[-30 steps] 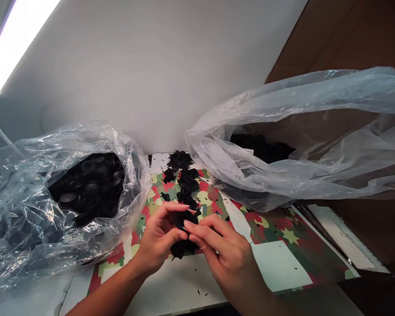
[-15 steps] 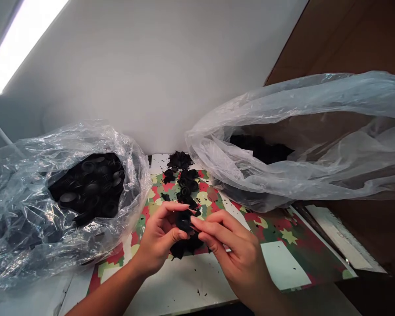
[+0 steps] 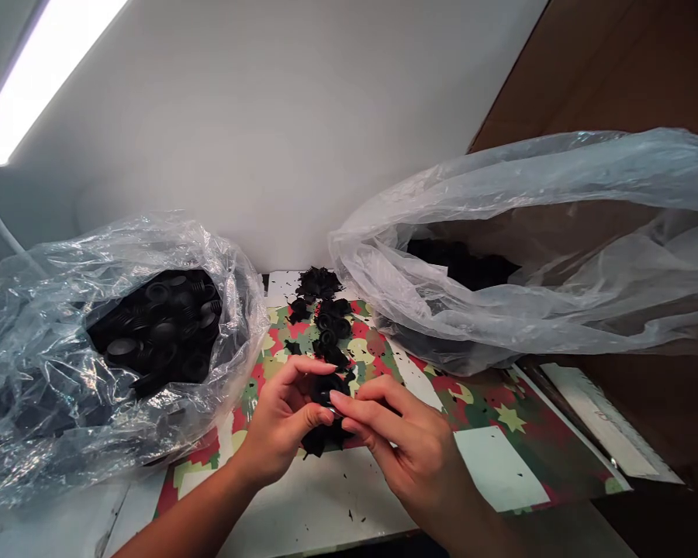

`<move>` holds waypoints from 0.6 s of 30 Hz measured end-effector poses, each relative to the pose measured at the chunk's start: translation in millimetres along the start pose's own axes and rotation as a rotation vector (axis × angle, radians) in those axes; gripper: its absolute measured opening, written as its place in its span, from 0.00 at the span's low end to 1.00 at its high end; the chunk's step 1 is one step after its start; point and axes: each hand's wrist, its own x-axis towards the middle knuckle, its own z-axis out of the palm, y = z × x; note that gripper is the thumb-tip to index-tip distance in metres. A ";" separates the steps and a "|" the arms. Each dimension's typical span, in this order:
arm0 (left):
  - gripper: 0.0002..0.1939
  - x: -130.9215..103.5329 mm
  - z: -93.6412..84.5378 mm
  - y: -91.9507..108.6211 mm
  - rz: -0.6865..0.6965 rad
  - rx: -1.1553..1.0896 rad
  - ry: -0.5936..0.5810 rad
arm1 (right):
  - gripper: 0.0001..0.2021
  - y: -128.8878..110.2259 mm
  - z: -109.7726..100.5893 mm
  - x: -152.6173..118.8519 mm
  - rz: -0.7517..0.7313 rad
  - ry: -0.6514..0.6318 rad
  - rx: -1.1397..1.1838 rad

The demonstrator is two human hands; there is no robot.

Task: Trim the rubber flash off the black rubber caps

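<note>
Between the thumb and fingers of my left hand (image 3: 282, 426) is a small round black rubber part (image 3: 323, 387), held at its edge. My right hand (image 3: 416, 442) pinches with thumb and forefinger right against the part's near right side. A thin shiny sliver shows at those fingertips, too small to name. Below and behind the hands, more black rubber pieces (image 3: 333, 322) lie in a line on the patterned sheet (image 3: 361, 349). At the far end of that line sits a heap of black scraps (image 3: 319, 283).
On the left stands an open clear plastic bag (image 3: 46, 364) of ribbed round black parts (image 3: 166, 329). Another clear bag (image 3: 558, 333), holding black pieces (image 3: 465, 262), spreads over the right side. A white card (image 3: 500, 469) lies front right. A lamp (image 3: 40, 85) shines upper left.
My right fingertips have shifted slightly left and down across the black rubber part. My left hand keeps its hold in nearly the same place.
</note>
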 end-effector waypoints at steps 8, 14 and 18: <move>0.17 -1.5 -2.1 -3.2 0.013 0.032 0.003 | 0.13 -2.1 2.2 0.1 0.066 -0.012 0.077; 0.18 -0.9 -1.6 -2.6 0.011 0.000 0.002 | 0.13 -3.3 2.6 1.4 0.056 -0.005 0.066; 0.19 -1.0 -2.2 -3.5 -0.001 0.010 0.007 | 0.14 -5.5 1.6 3.1 -0.035 0.015 -0.075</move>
